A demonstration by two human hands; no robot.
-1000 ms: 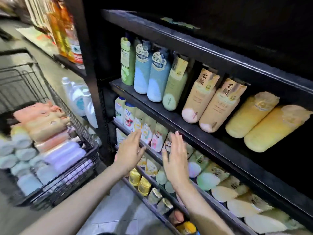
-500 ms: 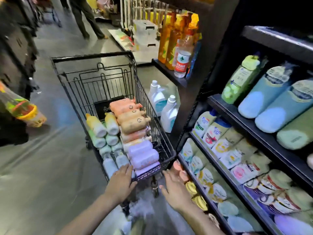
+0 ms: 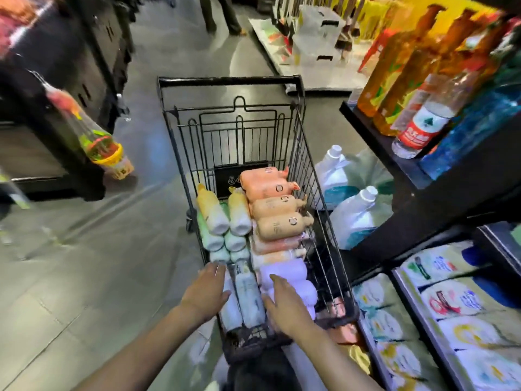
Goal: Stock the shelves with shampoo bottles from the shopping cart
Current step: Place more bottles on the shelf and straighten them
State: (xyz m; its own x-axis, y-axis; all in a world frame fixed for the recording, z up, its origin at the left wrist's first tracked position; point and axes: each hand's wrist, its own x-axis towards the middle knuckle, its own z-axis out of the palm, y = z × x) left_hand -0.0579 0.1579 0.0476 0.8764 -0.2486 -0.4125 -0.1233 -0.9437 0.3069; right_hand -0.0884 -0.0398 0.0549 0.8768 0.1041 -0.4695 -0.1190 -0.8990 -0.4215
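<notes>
Both hands reached down into the near end of the black wire shopping cart [image 3: 298, 114], where the shampoo bottles [image 3: 277, 206] lay on their sides in rows: orange and tan ones at the far right, yellow and green at the left, lilac and pale ones nearest. The left hand [image 3: 204, 292] lay with a wide, flat grip beside a pale bottle [image 3: 249, 294], holding nothing, and the right hand [image 3: 284, 301] rested, fingers spread, on a lilac bottle [image 3: 293, 275]. The stocked shelves [image 3: 451, 314] stood just to the cart's right.
</notes>
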